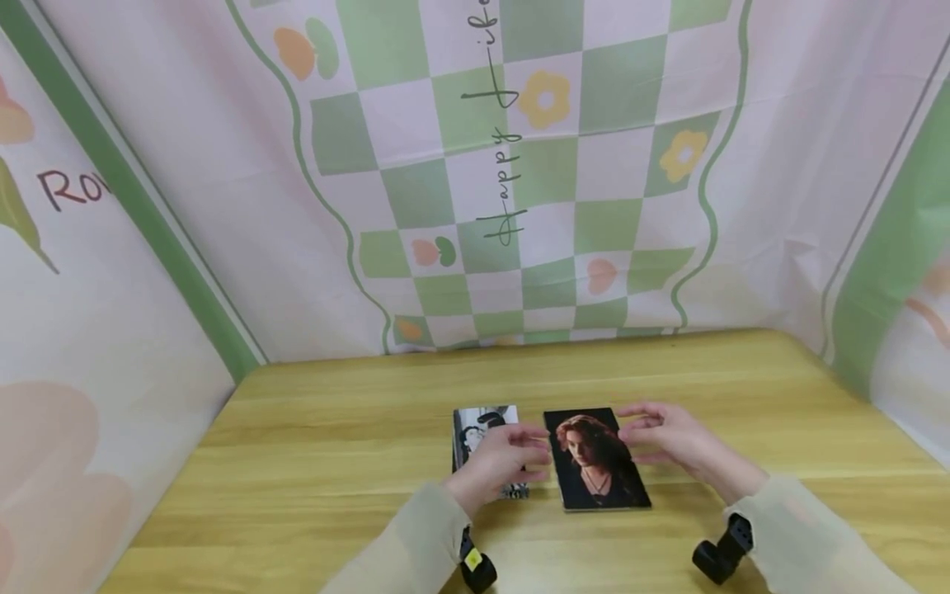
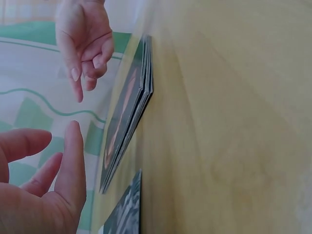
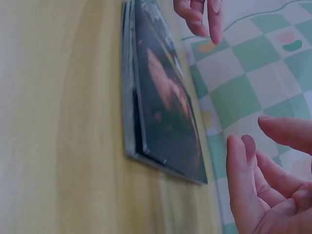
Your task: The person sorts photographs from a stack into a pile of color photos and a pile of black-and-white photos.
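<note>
A stack of photo cards point(image 1: 594, 483), the top one a dark portrait with reddish hair, lies on the wooden table. To its left is a black-and-white photo card point(image 1: 469, 429), partly covered by my left hand point(image 1: 499, 464) in the head view. That hand hovers between the two, fingers extended and holding nothing. My right hand point(image 1: 671, 437) is at the stack's right edge, fingers loosely bent and apart from the cards. In the right wrist view, the top card of the portrait stack point(image 3: 170, 117) sits slightly lifted and skewed over those below.
The wooden table point(image 1: 334, 462) extends around the cards. Behind it hangs a cloth point(image 1: 404, 194) with green checks and flowers, and more printed cloth point(image 1: 111, 330) closes in the left side. Black wrist cameras point(image 1: 723, 551) are strapped below the sleeves.
</note>
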Demonstrator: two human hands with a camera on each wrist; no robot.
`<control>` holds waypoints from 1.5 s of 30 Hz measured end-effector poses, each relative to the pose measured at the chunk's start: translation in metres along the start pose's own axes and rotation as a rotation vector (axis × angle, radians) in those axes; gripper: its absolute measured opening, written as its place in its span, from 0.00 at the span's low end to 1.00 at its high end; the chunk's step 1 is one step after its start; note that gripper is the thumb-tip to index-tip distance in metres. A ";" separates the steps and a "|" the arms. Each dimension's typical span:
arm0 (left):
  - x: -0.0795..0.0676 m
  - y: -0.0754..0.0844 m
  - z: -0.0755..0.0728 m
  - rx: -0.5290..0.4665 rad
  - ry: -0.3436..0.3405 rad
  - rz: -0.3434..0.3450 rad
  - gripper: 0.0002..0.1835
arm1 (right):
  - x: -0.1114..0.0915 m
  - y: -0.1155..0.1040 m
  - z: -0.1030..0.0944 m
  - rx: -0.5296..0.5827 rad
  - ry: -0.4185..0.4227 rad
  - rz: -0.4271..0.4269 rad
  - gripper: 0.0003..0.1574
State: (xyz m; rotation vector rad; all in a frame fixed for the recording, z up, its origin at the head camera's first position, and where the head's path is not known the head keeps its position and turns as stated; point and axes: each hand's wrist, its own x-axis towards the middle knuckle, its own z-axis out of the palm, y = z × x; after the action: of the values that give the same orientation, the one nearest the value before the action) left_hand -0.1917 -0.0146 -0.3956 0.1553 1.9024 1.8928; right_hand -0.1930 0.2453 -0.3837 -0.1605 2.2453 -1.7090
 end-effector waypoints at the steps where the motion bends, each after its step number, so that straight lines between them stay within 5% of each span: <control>1: 0.000 -0.002 0.001 -0.001 0.001 0.002 0.19 | 0.000 0.002 -0.001 -0.010 0.001 -0.003 0.36; 15: 0.000 -0.009 0.006 -0.037 -0.003 -0.034 0.20 | -0.001 0.022 -0.007 0.001 -0.003 0.036 0.37; 45: 0.002 -0.013 0.005 -0.054 0.004 -0.030 0.19 | 0.000 0.023 -0.007 -0.027 -0.001 0.065 0.36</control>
State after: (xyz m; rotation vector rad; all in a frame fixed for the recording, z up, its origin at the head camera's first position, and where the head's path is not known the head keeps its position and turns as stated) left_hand -0.1887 -0.0093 -0.4089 0.1061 1.8438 1.9243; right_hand -0.1927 0.2585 -0.4035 -0.0937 2.2484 -1.6462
